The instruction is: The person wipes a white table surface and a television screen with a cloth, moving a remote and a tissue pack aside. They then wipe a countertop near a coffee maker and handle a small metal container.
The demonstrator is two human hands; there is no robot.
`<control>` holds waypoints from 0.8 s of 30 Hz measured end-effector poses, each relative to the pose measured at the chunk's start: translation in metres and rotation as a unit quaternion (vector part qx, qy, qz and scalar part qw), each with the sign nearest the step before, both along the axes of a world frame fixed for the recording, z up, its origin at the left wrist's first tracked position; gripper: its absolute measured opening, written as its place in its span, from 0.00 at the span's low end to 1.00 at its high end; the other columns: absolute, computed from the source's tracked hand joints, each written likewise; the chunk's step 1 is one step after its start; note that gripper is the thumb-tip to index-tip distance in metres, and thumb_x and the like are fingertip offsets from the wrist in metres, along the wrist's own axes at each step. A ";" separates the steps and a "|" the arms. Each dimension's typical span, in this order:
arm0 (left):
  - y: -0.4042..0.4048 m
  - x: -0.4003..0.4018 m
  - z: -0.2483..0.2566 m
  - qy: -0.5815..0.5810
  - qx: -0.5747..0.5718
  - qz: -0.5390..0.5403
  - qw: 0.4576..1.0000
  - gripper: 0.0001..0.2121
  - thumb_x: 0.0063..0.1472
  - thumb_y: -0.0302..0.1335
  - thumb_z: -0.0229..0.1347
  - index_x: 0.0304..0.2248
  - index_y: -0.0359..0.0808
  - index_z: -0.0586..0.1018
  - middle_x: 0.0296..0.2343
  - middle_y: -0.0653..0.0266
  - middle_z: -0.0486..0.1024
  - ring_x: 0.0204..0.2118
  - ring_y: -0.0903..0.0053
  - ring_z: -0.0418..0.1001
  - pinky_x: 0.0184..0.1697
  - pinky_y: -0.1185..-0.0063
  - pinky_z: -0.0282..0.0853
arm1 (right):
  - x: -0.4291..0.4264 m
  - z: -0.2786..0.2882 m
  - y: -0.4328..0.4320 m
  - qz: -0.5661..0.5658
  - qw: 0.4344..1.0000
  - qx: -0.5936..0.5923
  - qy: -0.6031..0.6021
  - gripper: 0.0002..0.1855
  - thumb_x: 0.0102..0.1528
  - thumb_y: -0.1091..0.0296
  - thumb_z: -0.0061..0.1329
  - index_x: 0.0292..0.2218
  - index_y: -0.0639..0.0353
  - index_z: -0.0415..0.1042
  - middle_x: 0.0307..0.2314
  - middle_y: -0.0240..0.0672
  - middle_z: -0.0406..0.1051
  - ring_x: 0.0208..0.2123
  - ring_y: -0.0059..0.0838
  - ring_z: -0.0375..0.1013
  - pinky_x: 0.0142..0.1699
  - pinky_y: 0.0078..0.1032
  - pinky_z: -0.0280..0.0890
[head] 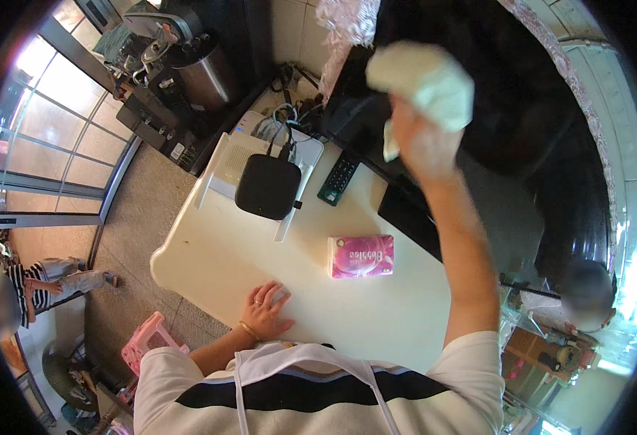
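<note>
My right hand (pixel 432 141) grips a pale cloth (pixel 424 81), blurred by motion, in front of a large black television screen (pixel 536 103). Whether the cloth touches the glass I cannot tell. My left hand (pixel 267 312), with a ring and a bracelet, lies palm down on the white table (pixel 394 321), holding nothing. Between my arms a pink pack of tissues (pixel 361 256) sits on the tabletop. Beyond it lies a black remote control (pixel 339 178), close to the television's lower edge. A black set-top box (pixel 268 186) rests on a white device (pixel 231 168) at the table's far left.
Tangled cables (pixel 297 100) run behind the white device. A large metal pot (pixel 204 76) stands on dark furniture beyond the table's left side. A pink plastic stool (pixel 150 340) is by the near left edge. One person (pixel 52 285) is at far left, another (pixel 587 296) at far right.
</note>
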State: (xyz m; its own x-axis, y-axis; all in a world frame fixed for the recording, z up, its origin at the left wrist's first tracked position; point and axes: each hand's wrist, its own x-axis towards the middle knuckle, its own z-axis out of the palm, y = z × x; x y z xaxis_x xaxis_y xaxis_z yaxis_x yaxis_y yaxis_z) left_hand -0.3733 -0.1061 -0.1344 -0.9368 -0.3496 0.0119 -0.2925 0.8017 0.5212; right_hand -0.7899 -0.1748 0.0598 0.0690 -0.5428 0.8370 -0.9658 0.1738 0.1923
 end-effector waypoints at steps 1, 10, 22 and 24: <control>-0.001 -0.002 0.001 -0.003 0.002 -0.003 1.000 0.30 0.40 0.44 0.61 0.45 0.43 0.70 0.47 0.61 0.62 0.54 0.67 0.57 0.54 0.65 0.49 | 0.006 0.026 0.000 -0.040 0.999 0.032 -0.009 0.17 0.44 0.68 0.51 0.40 0.50 0.72 0.38 0.36 0.70 0.42 0.39 0.69 0.48 0.33 0.62; -0.002 0.001 0.000 -0.005 -0.003 0.001 1.000 0.29 0.42 0.44 0.59 0.45 0.43 0.71 0.48 0.62 0.62 0.54 0.67 0.57 0.54 0.65 0.51 | 0.025 -0.045 -0.032 -0.058 0.997 0.042 0.035 0.16 0.49 0.64 0.46 0.42 0.50 0.70 0.40 0.34 0.69 0.43 0.42 0.67 0.50 0.38 0.59; -0.003 -0.003 0.000 0.003 -0.012 -0.004 1.000 0.29 0.41 0.46 0.59 0.44 0.44 0.71 0.47 0.63 0.63 0.53 0.68 0.58 0.54 0.66 0.51 | 0.027 -0.146 0.001 -0.042 0.935 0.339 -0.090 0.25 0.53 0.63 0.39 0.53 0.50 0.59 0.54 0.36 0.53 0.57 0.37 0.50 0.61 0.32 0.44; -0.002 -0.003 -0.001 0.007 -0.014 0.002 1.000 0.29 0.41 0.46 0.60 0.44 0.44 0.71 0.47 0.63 0.63 0.53 0.68 0.58 0.54 0.66 0.51 | 0.020 -0.102 -0.007 0.032 0.930 0.175 -0.321 0.23 0.50 0.59 0.48 0.48 0.48 0.66 0.47 0.33 0.64 0.50 0.38 0.62 0.55 0.34 0.54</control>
State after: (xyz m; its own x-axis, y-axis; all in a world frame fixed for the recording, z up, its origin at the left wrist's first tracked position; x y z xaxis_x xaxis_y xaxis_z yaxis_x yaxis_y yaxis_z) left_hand -0.3765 -0.1081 -0.1352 -0.9355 -0.3517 0.0338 -0.2882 0.8149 0.5029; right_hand -0.7700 -0.1818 -0.0419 -0.3423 -0.8022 0.4892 -0.9075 0.1474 -0.3933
